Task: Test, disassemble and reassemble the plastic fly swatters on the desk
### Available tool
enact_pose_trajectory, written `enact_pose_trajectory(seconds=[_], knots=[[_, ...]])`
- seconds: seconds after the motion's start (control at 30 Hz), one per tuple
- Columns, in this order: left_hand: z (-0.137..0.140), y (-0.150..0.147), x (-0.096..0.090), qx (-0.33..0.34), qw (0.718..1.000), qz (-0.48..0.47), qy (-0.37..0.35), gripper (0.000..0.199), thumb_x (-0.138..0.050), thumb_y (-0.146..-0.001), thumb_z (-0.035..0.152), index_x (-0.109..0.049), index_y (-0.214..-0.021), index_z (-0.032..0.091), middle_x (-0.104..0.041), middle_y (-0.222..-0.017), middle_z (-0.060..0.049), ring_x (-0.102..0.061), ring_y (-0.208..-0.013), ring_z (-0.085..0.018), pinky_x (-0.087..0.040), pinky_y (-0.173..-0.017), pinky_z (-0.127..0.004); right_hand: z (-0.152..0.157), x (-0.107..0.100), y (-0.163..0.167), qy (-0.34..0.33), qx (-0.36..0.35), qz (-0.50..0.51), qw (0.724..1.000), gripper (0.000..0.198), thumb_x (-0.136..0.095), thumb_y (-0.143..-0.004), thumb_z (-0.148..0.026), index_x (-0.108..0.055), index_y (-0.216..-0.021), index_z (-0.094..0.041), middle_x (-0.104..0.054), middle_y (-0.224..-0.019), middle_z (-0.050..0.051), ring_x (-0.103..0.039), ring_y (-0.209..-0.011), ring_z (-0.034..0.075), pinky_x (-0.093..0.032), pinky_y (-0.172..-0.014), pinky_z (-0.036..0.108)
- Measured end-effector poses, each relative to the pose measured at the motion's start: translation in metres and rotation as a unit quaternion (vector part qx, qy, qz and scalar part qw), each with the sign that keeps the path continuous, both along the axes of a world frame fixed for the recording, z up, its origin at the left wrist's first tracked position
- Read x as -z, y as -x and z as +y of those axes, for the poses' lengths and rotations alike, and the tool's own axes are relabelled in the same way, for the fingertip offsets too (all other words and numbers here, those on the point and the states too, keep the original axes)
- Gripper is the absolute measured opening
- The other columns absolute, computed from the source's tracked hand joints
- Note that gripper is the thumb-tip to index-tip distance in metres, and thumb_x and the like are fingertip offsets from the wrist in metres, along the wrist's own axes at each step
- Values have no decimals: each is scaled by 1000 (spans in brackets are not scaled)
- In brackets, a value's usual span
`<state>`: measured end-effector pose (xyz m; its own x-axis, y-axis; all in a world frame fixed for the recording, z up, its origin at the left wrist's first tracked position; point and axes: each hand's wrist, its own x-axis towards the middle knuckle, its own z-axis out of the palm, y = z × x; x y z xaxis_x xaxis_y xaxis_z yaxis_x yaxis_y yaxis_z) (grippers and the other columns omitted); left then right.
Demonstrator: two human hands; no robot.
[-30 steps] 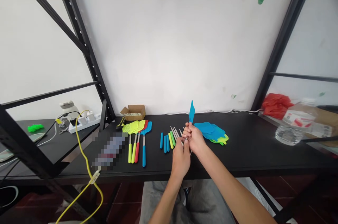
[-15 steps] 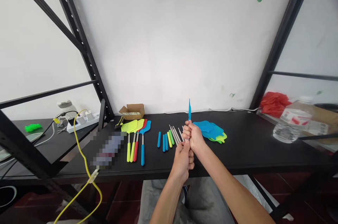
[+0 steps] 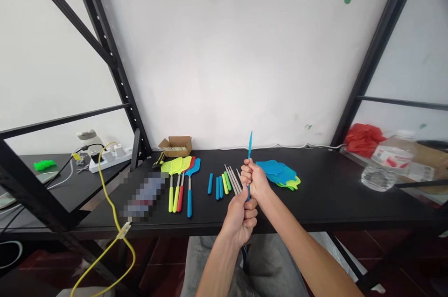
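Upright in front of me is a blue fly swatter (image 3: 250,145), its head seen edge-on. My right hand (image 3: 255,179) is closed around its upper part, just below the head. Lower down, my left hand (image 3: 240,220) wraps the blue handle (image 3: 248,192), a short stretch of which shows between the two fists. Behind my hands lie several grey rods (image 3: 232,180), partly hidden by my right hand. Loose blue, yellow and green grips (image 3: 221,187) are lined up left of them. To the right, blue swatter heads (image 3: 276,172) overlap on yellow-green ones (image 3: 294,184).
Several whole fly swatters (image 3: 180,189) lie side by side on the black table (image 3: 315,203). An open cardboard box (image 3: 176,146) stands at the wall. A yellow cable (image 3: 108,194) hangs over the left front edge. A plastic bottle (image 3: 387,164) stands far right.
My left hand has shifted slightly down, and blue handle now shows between my fists. The swatter leans a little differently; my right hand has hardly moved.
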<state>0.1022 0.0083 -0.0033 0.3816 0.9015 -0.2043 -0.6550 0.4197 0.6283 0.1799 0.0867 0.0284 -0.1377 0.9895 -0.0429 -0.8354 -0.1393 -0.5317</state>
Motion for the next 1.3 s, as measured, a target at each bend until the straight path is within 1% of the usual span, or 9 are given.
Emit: enact_pose_trajectory(seconds=[0.23, 0.4, 0.5, 0.57, 0.7, 0.9, 1.0, 1.17, 1.3], knots=[[-13, 7, -6, -1, 994, -84, 68, 43, -65, -86, 41, -30, -71, 22, -19, -55, 12, -11, -35, -1, -7, -29, -10, 5, -5, 10, 11, -7, -4, 1000, 21, -51, -91, -19, -44, -71, -21, -21, -48, -12, -15, -33, 4, -17, -29, 13], [-61, 21, 15, -7, 997, -23, 73, 40, -73, -76, 48, -42, -77, 23, -27, -53, 11, -21, -34, -3, -9, -31, -12, 30, -36, -45, -2, 91, 19, 996, 28, -45, -92, -14, -35, -68, -21, -18, -46, -13, -16, -31, 3, -18, -30, 10], [-69, 29, 18, -46, 997, -12, 57, 50, -76, -71, 53, -36, -76, 24, -27, -53, 11, -17, -36, -2, -5, -32, -12, 29, -39, -73, -38, 110, 5, 993, 22, -45, -95, -17, -44, -72, -20, -23, -47, -12, -19, -31, 3, -17, -29, 13], [-58, 34, 11, -97, 995, 17, 10, 55, -78, -69, 51, -31, -74, 23, -28, -55, 12, -15, -37, -1, -5, -34, -12, 22, -28, -74, -41, 78, -23, 996, 22, -45, -95, -18, -47, -73, -18, -25, -48, -12, -19, -32, 3, -17, -28, 14], [-19, 48, -2, -120, 988, 73, -66, 43, -73, -75, 48, -38, -82, 23, -41, -59, 10, -21, -38, -1, -13, -35, -14, 16, 2, -54, -13, 52, -44, 998, 21, -49, -95, -22, -50, -75, -17, -25, -47, -12, -17, -32, 2, -17, -28, 14], [27, 80, 6, -218, 949, 213, -78, 26, -63, -79, 22, -47, -99, 19, -57, -74, 1, -51, -52, -8, -38, -45, -20, 19, 26, -40, 6, 18, -61, 998, 19, -51, -94, -24, -51, -77, -17, -26, -48, -12, -17, -33, 2, -17, -29, 14], [45, 91, -5, -236, 938, 238, -90, 25, -61, -79, 19, -50, -101, 18, -59, -83, -3, -59, -61, -11, -45, -51, -22, 17, 30, -45, 6, 16, -71, 997, 21, -48, -96, -25, -51, -77, -17, -26, -48, -12, -16, -34, 2, -17, -29, 13], [66, 112, -30, -244, 908, 317, -127, 31, -64, -80, 28, -54, -109, 21, -60, -108, -9, -66, -87, -19, -53, -73, -31, 15, 37, -55, 7, 15, -79, 997, 21, -48, -96, -26, -51, -77, -17, -25, -49, -12, -15, -34, 3, -18, -29, 13], [71, 129, -24, -190, 849, 463, -168, 39, -62, -82, 45, -58, -116, 27, -54, -133, -12, -52, -123, -29, -46, -95, -40, 14, 45, -61, 26, 14, -76, 997, 22, -48, -96, -26, -50, -77, -18, -24, -48, -12, -15, -34, 3, -18, -29, 14]])
